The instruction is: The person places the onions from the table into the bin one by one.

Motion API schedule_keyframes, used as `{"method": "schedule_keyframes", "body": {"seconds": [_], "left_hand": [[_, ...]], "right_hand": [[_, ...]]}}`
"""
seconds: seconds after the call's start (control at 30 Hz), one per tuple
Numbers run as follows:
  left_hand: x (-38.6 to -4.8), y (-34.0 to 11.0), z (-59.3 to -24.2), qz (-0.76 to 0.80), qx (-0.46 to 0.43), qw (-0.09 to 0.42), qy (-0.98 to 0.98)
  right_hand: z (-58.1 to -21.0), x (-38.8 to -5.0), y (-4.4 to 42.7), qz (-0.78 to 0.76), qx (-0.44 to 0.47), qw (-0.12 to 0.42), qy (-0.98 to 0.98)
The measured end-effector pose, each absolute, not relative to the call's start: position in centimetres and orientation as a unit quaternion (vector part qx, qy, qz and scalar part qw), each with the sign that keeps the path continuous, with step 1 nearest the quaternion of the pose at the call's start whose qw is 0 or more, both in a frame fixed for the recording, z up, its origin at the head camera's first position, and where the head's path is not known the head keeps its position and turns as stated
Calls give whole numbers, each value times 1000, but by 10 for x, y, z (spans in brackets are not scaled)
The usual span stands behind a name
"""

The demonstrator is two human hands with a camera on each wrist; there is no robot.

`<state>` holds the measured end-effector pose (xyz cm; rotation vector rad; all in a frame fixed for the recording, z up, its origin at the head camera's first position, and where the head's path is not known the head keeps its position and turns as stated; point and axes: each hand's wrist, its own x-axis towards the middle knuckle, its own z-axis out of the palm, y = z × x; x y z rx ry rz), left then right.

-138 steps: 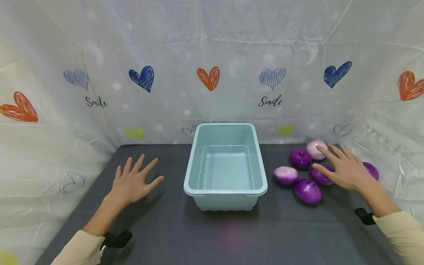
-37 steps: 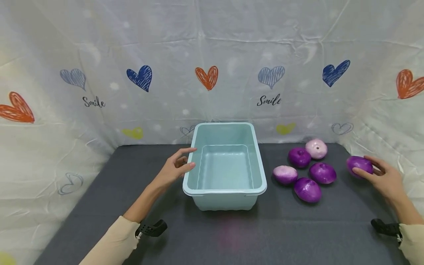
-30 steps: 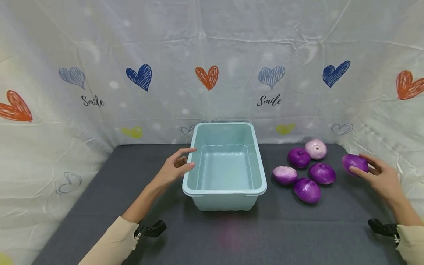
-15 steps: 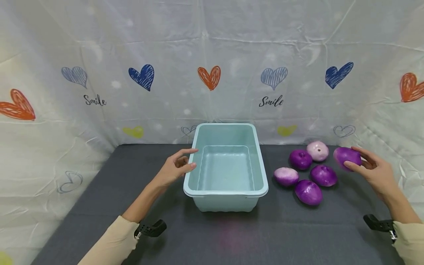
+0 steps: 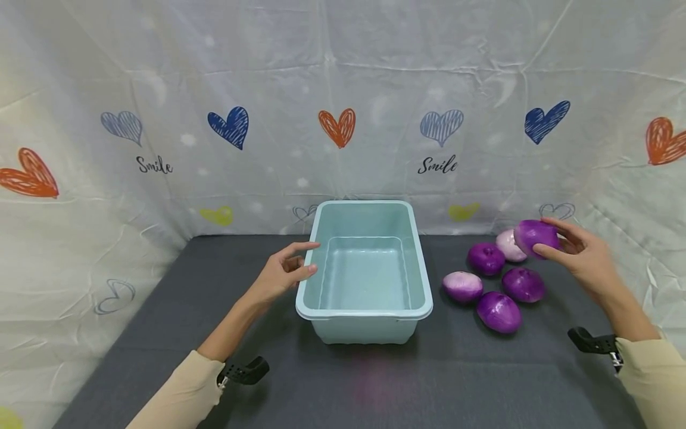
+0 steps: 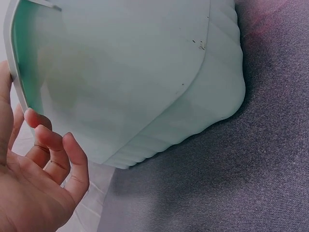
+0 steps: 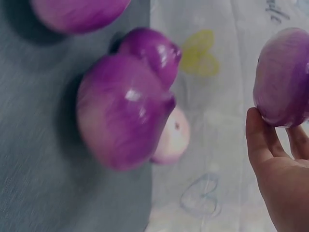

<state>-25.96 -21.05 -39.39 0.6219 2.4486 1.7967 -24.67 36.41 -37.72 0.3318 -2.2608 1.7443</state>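
Note:
In the head view my right hand (image 5: pixel 586 256) holds a purple onion (image 5: pixel 536 237) between thumb and fingers, raised above the dark table. The right wrist view shows the held onion (image 7: pixel 285 77) at the fingertips. Behind it is a pale pink onion (image 5: pixel 510 244), partly hidden. My left hand (image 5: pixel 276 274) grips the left rim of a light blue plastic basin (image 5: pixel 364 313), with thumb and index finger at the edge. From the left wrist, the basin's outer wall (image 6: pixel 130 72) fills much of the view, and several fingers (image 6: pixel 58 157) are curled beside the rim.
Several onions lie right of the basin: a dark purple one (image 5: pixel 486 258), a pink-white one (image 5: pixel 462 286), another purple one (image 5: pixel 523 285), and one nearest the front (image 5: pixel 499 311). A heart-printed sheet (image 5: pixel 278 119) hangs behind the dark table (image 5: pixel 321 387).
Since 4.6 s ago, my left hand has moved onto the basin's rim and my right hand has taken hold of an onion at the far right. Lately that onion has risen and moved left.

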Motion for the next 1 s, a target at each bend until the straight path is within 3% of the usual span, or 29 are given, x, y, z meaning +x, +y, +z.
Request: {"method": "schedule_keyframes", "body": {"seconds": [0.23,1.0], "left_hand": [[-259,-212,-394,590,199,22,782],[-260,-210,-395,579,204,13,789]], "right_hand": [[-363,-258,338,534,135,136,-823],[-340,-287,261,568,206,90,-792]]}}
